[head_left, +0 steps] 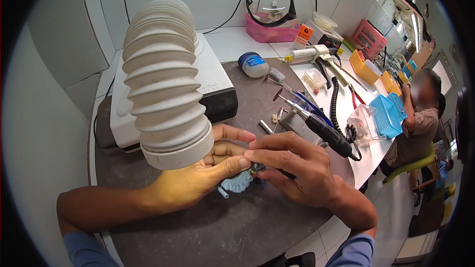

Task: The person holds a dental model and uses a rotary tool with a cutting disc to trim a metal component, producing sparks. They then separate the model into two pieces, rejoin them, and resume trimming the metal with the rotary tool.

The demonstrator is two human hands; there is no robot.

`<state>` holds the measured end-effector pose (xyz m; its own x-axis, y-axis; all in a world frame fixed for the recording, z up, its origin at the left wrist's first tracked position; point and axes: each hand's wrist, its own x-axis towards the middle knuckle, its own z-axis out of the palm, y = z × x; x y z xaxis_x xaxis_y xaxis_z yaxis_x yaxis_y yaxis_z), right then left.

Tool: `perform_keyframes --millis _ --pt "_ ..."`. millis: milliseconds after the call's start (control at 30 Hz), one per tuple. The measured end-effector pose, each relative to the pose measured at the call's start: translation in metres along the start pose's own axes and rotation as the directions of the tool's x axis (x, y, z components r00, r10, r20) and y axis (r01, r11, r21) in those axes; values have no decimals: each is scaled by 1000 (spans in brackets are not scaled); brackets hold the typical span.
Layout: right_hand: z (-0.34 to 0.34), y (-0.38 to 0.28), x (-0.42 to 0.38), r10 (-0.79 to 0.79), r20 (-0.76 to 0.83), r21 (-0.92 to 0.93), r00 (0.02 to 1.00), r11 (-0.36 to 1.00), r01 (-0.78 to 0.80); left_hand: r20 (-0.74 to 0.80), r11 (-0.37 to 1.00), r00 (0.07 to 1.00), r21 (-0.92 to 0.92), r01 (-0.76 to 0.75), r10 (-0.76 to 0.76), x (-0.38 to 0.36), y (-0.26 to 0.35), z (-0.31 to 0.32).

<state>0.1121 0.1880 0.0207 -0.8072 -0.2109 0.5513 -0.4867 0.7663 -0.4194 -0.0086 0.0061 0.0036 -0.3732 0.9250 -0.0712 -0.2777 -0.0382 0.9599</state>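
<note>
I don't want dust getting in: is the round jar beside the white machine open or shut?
Shut: the jar has its dark blue lid on, covering its top.

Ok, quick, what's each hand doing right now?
Left hand: curled closed, holding the pale-blue toothed piece.
Right hand: curled at its edge; grip can't be told.

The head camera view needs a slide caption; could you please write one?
Left hand and right hand meet at a pale-blue toothed piece, near a ribbed white hose.

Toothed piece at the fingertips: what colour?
The toothed piece is pale blue; head view shows it best.
</note>
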Motion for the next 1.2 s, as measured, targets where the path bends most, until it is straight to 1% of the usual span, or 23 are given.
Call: perform_keyframes --millis 33,100,133,200,267,333,400,433,467,500,533,567,600,667,833,900,933,1000,1033,1100,1133,1167,1200 --pt "-1 2 -1 12 -19 14 1000 1000 -12 0 1000 1000 -1 -2 2 1 0 -3" --pt "-3 5 -2 22 -36 27 999 999 -21 132 991 991 -122 54 -37 4 -2 -8" --pt "-4 6 -3 59 -66 32 996 998 -57 132 991 991 -122 53 -36 3 0 -6" --pt "-3 7 -4 98 -95 38 991 995 -95 43 988 992 -108 -114 120 0 2 0" --pt "-3 9 -3 153 -126 98 980 985 -141 40 989 995 -123 -85 90 -1 2 2" --pt "-4 11 -4 153 -112 93 982 985 -143 7 997 998 -57 -58 59 -4 6 6" --pt "-4 9 -4 151 -95 91 984 986 -142 10 997 999 -63 -44 45 -5 7 5" --pt "-4 3 -5 311 -97 185 945 939 -290 -32 998 999 -60 -17 15 -5 7 4" --pt "-4 -2 -4 465 -84 277 882 861 -427 -72 998 997 -59 10 -15 -5 6 4" --pt "-7 -4 -3 464 -81 276 882 861 -427 -74 998 997 -60 9 -14 -5 6 2" --pt "-10 -5 -1 390 -10 61 921 919 -389 -95 999 995 -54 -5 0 -4 5 0" --pt "-11 -5 0 325 78 -151 943 938 -311 -117 999 993 -46 -21 16 -3 4 -1" --pt "-10 -5 0 321 81 -151 944 940 -307 -121 999 993 -46 -24 18 -3 4 -1" --pt "-3 -3 -3 190 176 -225 966 963 -149 -153 996 988 -81 -33 21 -3 3 -1" --pt "2 0 -6 153 165 -225 974 968 -114 -149 996 989 -86 -36 23 -3 4 1" --pt "-1 1 -5 167 121 -293 979 948 -126 -141 993 989 -106 -51 35 -3 4 2" --pt "-2 3 -5 169 119 -294 978 947 -128 -146 995 989 -83 -47 35 -3 4 2" --pt "-4 10 -7 141 34 -285 989 950 -125 -150 997 988 -60 -44 34 -3 6 2" --pt "-7 10 -6 141 33 -286 989 950 -126 -152 998 988 -56 -37 28 -4 8 3" --pt "-12 9 -2 204 -178 -234 963 941 -243 -156 998 987 -53 -33 25 -4 8 3" --pt "-17 11 -5 204 -177 -235 963 941 -242 -151 998 988 -49 -28 20 -3 8 3" --pt "-25 16 -10 334 -255 -239 908 888 -393 -145 999 989 -45 -22 15 -3 8 3" --pt "-33 20 -14 451 -332 -231 828 812 -535 -144 999 990 -46 -23 16 -3 8 3"
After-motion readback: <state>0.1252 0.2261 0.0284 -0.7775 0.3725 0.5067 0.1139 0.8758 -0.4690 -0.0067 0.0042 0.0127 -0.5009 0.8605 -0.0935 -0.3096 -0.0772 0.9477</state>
